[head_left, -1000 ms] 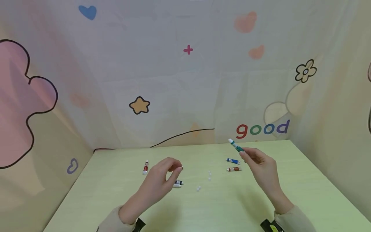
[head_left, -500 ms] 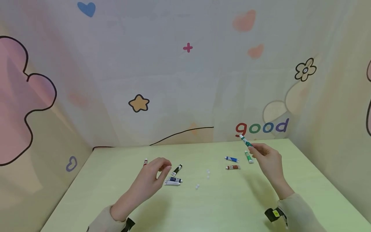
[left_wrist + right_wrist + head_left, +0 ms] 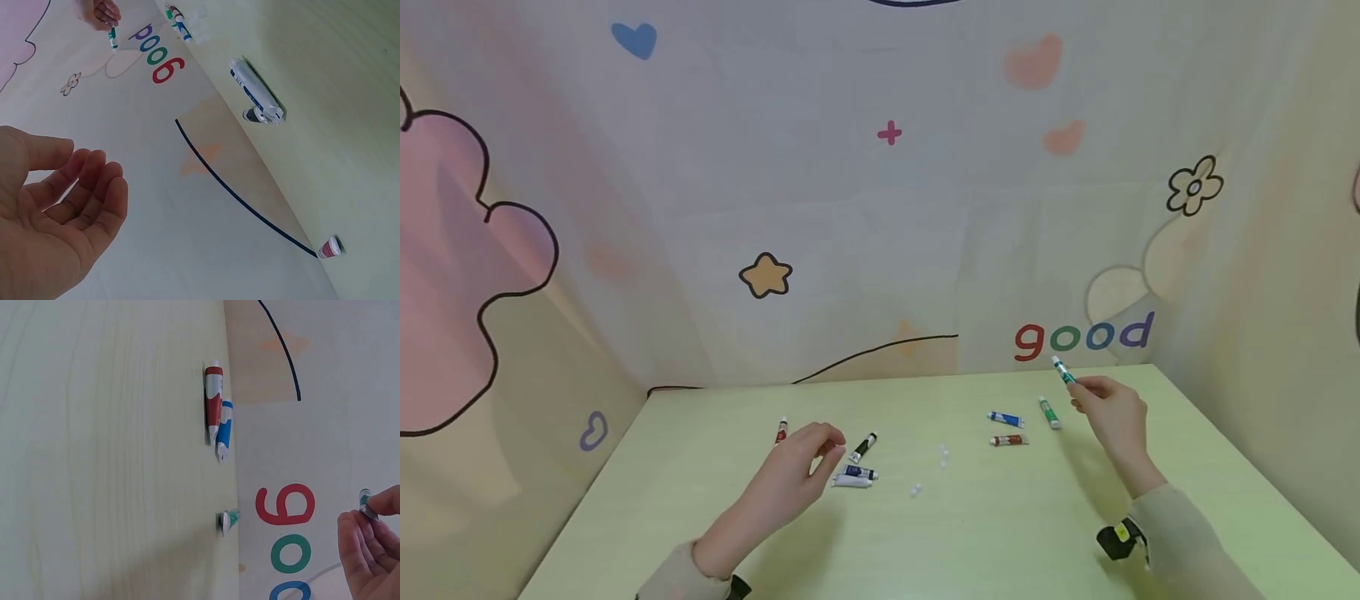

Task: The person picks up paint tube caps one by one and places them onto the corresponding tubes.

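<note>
Between thumb and fingers, my right hand (image 3: 1112, 417) pinches a teal-green paint tube (image 3: 1063, 370), white cap tilted up and leftward, above the table's far right. Below it on the table lies a green paint tube (image 3: 1049, 412), with a blue tube (image 3: 1005, 419) and a brownish-red tube (image 3: 1009, 440) to its left. My left hand (image 3: 797, 471) hovers with loosely curled fingers; the left wrist view shows nothing held in them. Near it are a black tube (image 3: 863, 447), a dark blue tube (image 3: 859, 472) and a white tube (image 3: 852, 482). A red tube (image 3: 782, 431) is partly hidden behind this hand.
Small white pieces (image 3: 915, 490) lie mid-table, with more white bits (image 3: 944, 454) slightly farther back. The pale green table (image 3: 970, 542) ends at a printed cloth backdrop (image 3: 850, 192), which also rises along both sides.
My right hand has carried the teal-green tube rightward, away from the green tube lying on the table. My left hand has drawn back left, uncovering the black tube.
</note>
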{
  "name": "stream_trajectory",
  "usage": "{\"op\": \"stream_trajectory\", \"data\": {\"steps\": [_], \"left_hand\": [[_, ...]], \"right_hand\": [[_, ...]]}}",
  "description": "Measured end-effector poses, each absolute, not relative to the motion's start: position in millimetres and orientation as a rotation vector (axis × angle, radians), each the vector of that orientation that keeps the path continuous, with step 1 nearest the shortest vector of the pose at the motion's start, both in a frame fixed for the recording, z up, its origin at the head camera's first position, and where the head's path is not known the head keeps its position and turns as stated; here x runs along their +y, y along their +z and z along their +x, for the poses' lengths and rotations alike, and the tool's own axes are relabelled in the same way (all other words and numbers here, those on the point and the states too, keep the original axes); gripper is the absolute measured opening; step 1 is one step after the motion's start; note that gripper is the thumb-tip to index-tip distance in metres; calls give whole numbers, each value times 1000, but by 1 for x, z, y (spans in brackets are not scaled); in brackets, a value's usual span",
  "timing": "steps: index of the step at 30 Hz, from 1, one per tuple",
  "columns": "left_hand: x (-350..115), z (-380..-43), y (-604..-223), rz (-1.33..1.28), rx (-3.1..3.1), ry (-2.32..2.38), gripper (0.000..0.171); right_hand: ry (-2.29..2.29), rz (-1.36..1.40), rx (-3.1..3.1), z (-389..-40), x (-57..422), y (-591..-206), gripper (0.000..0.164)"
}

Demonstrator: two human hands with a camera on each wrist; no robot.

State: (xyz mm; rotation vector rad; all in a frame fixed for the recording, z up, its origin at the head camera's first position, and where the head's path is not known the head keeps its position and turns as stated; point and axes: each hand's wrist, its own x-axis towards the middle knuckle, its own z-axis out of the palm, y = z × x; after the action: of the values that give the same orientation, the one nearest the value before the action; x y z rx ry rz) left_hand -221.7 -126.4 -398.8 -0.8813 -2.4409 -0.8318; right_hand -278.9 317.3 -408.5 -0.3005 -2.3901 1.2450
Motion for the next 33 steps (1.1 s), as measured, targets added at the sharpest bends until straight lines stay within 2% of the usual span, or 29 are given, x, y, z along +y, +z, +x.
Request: {"op": "stream_trajectory", "data": {"steps": [10,25,33], "left_hand": [[-126,-227,-407,-859,-2614,-809,7],[-127,-243,-422,-983,-2709,-715,13],[-128,-249,-423,-951,-2785,-718,16]], "right_hand": [[1285,-381,-2432,-295,334,-420,40],[1348,-419,-2563,-308,344,-438,42],[1352,-407,-2601,-314,346,-443,37]]}}
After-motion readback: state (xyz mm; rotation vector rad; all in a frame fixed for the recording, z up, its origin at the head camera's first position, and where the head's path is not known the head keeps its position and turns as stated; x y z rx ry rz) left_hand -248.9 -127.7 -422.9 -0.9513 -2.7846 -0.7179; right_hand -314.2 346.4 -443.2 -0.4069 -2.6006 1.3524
